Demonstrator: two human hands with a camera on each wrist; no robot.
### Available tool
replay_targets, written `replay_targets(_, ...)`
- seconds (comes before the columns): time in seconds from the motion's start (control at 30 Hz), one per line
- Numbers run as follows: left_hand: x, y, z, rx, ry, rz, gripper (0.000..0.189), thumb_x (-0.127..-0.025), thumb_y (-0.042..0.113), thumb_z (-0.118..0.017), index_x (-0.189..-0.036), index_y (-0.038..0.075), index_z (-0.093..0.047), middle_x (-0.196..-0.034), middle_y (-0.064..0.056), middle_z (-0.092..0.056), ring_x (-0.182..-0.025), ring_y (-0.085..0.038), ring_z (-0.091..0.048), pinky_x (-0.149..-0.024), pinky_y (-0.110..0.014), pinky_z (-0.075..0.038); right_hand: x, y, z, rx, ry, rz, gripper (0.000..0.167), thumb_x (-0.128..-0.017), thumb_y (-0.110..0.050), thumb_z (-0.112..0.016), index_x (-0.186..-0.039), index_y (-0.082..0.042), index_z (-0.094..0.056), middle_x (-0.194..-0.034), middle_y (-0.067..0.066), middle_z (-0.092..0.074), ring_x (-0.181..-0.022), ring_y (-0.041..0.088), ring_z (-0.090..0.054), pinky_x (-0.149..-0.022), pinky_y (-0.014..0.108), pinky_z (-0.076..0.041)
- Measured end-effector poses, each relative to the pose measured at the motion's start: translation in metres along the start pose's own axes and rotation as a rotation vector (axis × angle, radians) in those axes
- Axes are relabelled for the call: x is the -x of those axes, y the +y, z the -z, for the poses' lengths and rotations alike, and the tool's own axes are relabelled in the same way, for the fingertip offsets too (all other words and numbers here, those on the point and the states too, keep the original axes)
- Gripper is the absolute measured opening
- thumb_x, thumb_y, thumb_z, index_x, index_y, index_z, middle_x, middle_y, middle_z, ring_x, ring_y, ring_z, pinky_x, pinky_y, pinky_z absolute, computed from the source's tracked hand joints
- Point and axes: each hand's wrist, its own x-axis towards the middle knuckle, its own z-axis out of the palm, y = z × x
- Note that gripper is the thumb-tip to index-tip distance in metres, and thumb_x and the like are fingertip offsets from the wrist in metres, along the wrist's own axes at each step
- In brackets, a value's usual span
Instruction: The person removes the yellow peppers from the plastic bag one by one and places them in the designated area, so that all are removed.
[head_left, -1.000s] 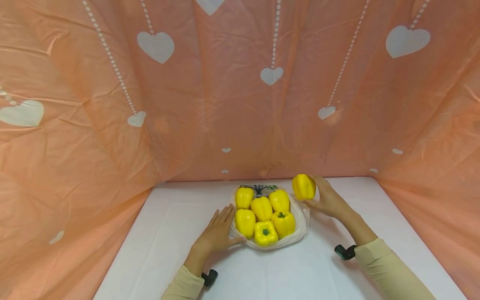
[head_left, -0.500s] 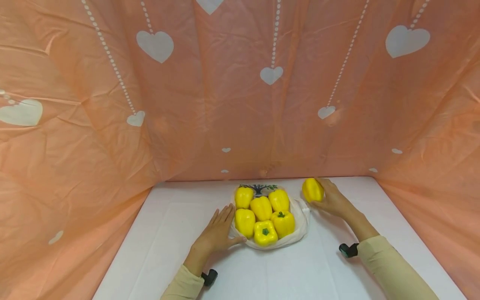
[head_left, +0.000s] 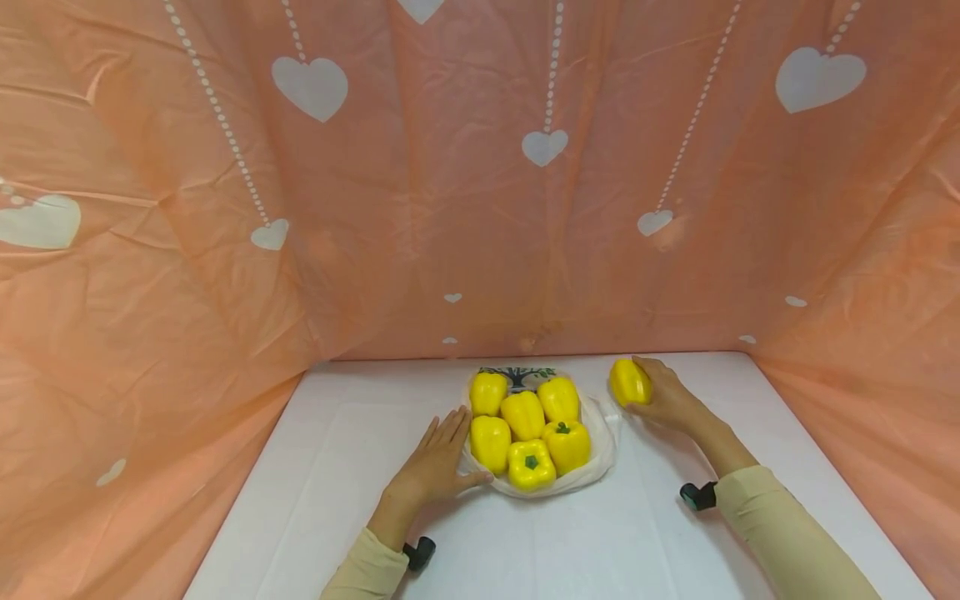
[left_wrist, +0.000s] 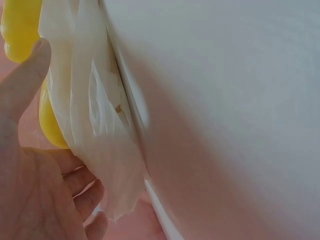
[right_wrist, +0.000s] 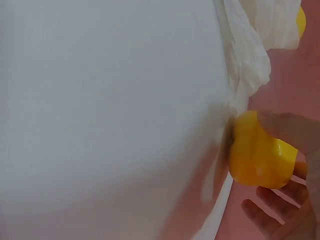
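Several yellow bell peppers (head_left: 522, 417) sit grouped in a thin whitish bag (head_left: 602, 454) whose sides are folded down around them. My left hand (head_left: 431, 471) rests along the bag's left side, fingers straight and thumb at the front edge; the left wrist view shows the bag's crumpled plastic (left_wrist: 85, 100) beside the fingers. To the right of the bag, my right hand (head_left: 670, 400) holds one yellow bell pepper (head_left: 630, 382) between thumb and fingers. In the right wrist view this pepper (right_wrist: 262, 155) is low against the white surface, its shadow right beside it.
A white-covered table (head_left: 345, 458) lies under everything. Peach sheeting (head_left: 480, 208) with white hearts encloses the back and both sides. A dark printed tree picture (head_left: 517, 379) shows at the back of the bag. Each wrist carries a small black camera (head_left: 699, 497).
My right hand has carried its pepper to the right and slightly down, away from the bag. The left hand and the bagged peppers have stayed in place.
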Motion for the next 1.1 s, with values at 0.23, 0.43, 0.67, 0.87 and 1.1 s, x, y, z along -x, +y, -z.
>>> replay_targets(0.23,-0.001,0.001,0.0,-0.015,-0.008,0.004,0.114,-0.094,0.068,-0.07,-0.17,0.0,-0.02,-0.179,-0.014,-0.016,-0.166,-0.03,-0.014,-0.137,-0.05,-0.006,0.001,0.002,0.001,-0.013,-0.018,-0.041,0.093,-0.089,-0.014,-0.087,-0.157,0.016,-0.031,-0.154,0.041,-0.041,-0.136,0.057,-0.044,-0.121,0.074,-0.034)
replay_targets(0.43,-0.001,0.001,0.0,-0.012,-0.002,0.006,0.114,-0.094,0.067,-0.071,-0.17,0.0,-0.021,-0.179,-0.014,-0.016,-0.166,-0.03,-0.015,-0.137,-0.051,-0.006,0.003,0.004,0.003,-0.021,-0.036,-0.057,0.094,-0.09,-0.014,-0.086,-0.158,0.015,-0.03,-0.155,0.041,-0.04,-0.136,0.056,-0.044,-0.121,0.074,-0.033)
replay_targets(0.67,-0.001,0.001,0.0,-0.007,0.004,0.002,0.114,-0.093,0.066,-0.072,-0.17,0.0,-0.02,-0.179,-0.014,-0.017,-0.166,-0.03,-0.015,-0.137,-0.051,-0.007,0.009,0.002,0.006,-0.02,-0.028,-0.06,0.095,-0.09,-0.019,-0.087,-0.16,0.012,-0.03,-0.158,0.039,-0.036,-0.141,0.058,-0.037,-0.121,0.076,-0.03)
replay_targets(0.87,0.0,0.001,0.0,-0.004,0.009,-0.006,0.114,-0.094,0.067,-0.072,-0.17,-0.001,-0.021,-0.179,-0.015,-0.017,-0.166,-0.031,-0.016,-0.137,-0.051,-0.007,0.016,-0.001,0.006,0.028,0.103,0.056,0.09,-0.086,-0.015,-0.09,-0.155,0.01,-0.038,-0.157,0.039,-0.038,-0.141,0.061,-0.035,-0.119,0.078,-0.03)
replay_targets(1.1,0.001,0.002,0.002,0.005,0.01,-0.011,0.114,-0.094,0.066,-0.073,-0.169,-0.002,-0.022,-0.179,-0.016,-0.017,-0.166,-0.032,-0.016,-0.137,-0.052,-0.008,0.028,-0.017,0.002,0.029,0.159,0.087,0.081,-0.087,-0.01,-0.088,-0.153,0.007,-0.043,-0.157,0.036,-0.04,-0.142,0.059,-0.037,-0.117,0.079,-0.033)
